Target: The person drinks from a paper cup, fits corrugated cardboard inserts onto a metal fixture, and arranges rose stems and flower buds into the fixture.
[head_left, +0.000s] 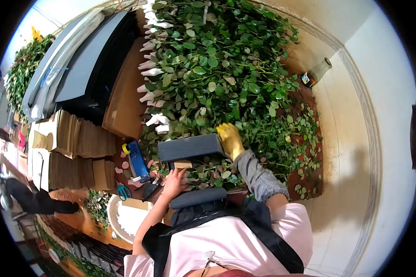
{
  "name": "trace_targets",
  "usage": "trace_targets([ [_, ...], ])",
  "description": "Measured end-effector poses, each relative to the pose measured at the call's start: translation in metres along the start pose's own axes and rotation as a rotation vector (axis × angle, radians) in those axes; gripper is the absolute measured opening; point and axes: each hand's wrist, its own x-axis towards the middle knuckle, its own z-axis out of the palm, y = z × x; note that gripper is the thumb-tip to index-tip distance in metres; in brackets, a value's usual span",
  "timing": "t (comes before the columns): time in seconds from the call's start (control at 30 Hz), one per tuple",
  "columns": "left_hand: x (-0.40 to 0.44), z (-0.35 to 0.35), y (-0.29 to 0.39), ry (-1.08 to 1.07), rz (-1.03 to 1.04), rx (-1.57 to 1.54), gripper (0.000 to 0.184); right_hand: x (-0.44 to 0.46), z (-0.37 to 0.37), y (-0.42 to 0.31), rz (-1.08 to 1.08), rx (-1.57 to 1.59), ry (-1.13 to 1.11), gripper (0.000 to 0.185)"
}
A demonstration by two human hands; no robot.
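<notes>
A dark grey ribbed sheet or block (189,147) lies across the front of a large heap of leafy green stems (226,69). At its right end is my right hand (231,141), in a yellow glove, with its fingers bent and close together among the leaves; what they hold is hidden. Below the block's left part, my bare left hand (173,183) has its fingers apart, close to a small piece of brown cardboard (183,164). Pale wrapped flower heads (152,72) line the heap's left edge.
A blue tape dispenser (137,160), teal-handled scissors (123,192) and a white round tub (118,219) are on the left. Cardboard stacks (76,171) and grey sheets (85,60) stand beyond. A glass bottle (320,71) is at the back right. Part of another person (37,198) shows far left.
</notes>
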Motion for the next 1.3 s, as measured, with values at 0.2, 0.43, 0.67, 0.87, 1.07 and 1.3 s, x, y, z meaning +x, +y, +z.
trace_targets([
  [0.2, -0.001, 0.011, -0.007, 0.052, 0.025, -0.006, 0.08, 0.056, -0.04, -0.048, -0.334, -0.562, -0.373, 0.028],
  [0.43, -0.001, 0.0, 0.0, 0.038, 0.031, 0.022, 0.082, 0.224, -0.045, -0.227, -0.75, -0.698, 0.223, 0.048],
  [0.67, 0.0, 0.008, -0.006, 0.05, 0.038, -0.006, 0.081, 0.256, -0.004, -0.193, -0.465, -1.497, -0.114, 0.018],
  [0.87, 0.0, 0.008, -0.008, 0.029, 0.027, -0.042, 0.081, 0.122, -0.003, -0.211, -0.686, -1.21, -0.194, 0.013],
  [1.07, -0.001, 0.01, -0.008, 0.08, 0.061, -0.048, 0.082, 0.069, -0.047, -0.084, -0.131, -0.419, 0.156, 0.022],
  [1.3, -0.005, 0.01, -0.008, 0.081, 0.054, -0.038, 0.08, 0.049, -0.044, -0.04, 0.084, -1.195, -0.64, 0.021],
])
